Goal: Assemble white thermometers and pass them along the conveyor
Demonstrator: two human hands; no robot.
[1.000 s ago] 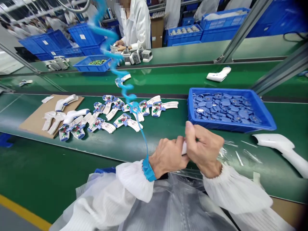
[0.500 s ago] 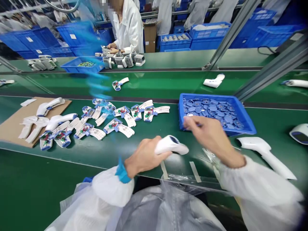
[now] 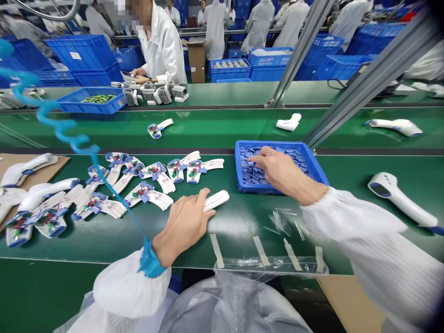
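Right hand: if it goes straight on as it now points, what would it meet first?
Most likely the blue parts in the tray, close to the fingertips of the right hand; depth is unclear.

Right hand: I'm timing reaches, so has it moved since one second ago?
Yes, forward: the right hand was nearer the wearer than the blue tray and is now over it.

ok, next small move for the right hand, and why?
Probably pinch one flat blue plastic piece with the right hand: it is over the blue rectangular bin of them, while the left hand holds a slim white plastic part.
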